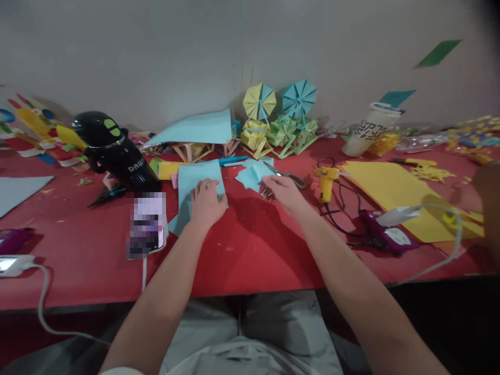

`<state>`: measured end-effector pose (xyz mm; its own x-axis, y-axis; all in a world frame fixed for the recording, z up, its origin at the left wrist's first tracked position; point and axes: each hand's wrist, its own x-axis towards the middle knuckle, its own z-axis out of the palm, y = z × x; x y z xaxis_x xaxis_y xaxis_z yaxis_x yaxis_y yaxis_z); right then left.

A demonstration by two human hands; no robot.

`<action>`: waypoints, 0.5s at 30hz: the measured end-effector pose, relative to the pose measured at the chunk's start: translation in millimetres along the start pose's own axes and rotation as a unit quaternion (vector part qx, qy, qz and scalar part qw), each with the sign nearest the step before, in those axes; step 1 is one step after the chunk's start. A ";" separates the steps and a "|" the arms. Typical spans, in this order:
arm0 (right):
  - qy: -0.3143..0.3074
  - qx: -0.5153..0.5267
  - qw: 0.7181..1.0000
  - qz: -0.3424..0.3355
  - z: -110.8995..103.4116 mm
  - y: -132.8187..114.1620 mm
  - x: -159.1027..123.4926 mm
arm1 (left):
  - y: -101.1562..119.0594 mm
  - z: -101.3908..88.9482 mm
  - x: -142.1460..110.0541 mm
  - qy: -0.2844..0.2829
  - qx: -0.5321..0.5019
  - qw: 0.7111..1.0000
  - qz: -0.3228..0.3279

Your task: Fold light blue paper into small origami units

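Note:
My left hand point(205, 203) lies palm down on a light blue paper sheet point(195, 179) on the red table point(250, 250), fingers curled at the sheet's right edge. My right hand point(282, 190) rests just right of it, fingers bent around the handles of a pair of scissors point(287, 175) whose blades point back left. A small pile of folded light blue paper pieces point(253, 174) sits between the hands, under the scissor blades.
Black bottle point(115, 151) and a phone point(147, 224) on the left. Yellow glue gun point(326, 182), yellow paper sheets point(394, 190), purple power strip point(385, 234) and white cables on the right. Folded paper fans point(281, 120), a white cup point(369, 130) and paper scraps along the wall.

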<state>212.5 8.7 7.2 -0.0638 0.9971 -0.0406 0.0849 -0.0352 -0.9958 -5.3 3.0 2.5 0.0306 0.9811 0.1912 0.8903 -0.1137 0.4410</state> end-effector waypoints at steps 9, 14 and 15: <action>-0.015 -0.002 1.000 -0.014 7.2 2.1 -0.1 | -0.4 -0.6 -2.0 -0.106 0.066 0.992 -0.023; -0.054 -0.044 0.997 -0.043 10.1 6.7 0.9 | -3.8 -1.4 -1.3 -0.081 0.034 0.996 -0.018; -0.057 -0.049 0.996 -0.046 9.8 7.8 1.4 | -4.1 -2.1 -1.1 -0.076 0.028 0.997 -0.019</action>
<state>203.3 9.1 -1.4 -0.1876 0.9816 0.0364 0.1706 0.0690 -0.9829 -9.9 2.1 2.3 0.0609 0.9974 0.0384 0.9157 -0.0712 0.3956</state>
